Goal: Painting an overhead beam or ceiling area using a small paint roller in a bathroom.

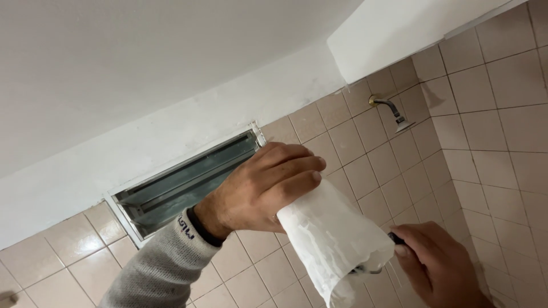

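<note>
Two hands (268, 188) (436, 262), crinkled white bag (328, 239)

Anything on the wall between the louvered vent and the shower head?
Head view: only bare beige wall tiles lie between the vent and the shower head; the left hand sits lower, in front.

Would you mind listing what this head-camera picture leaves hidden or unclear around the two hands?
- Head view: the dark tool in the right hand is mostly hidden by the white plastic wrapping and the fingers, so its kind is unclear.
- The wrapping's contents are covered by the wrapping.
- The left hand's palm faces away.
- The wrapping's lower end and right wrist are cut off by the bottom edge.
- The grey louvred wall vent is partly blocked by the left hand.
</note>
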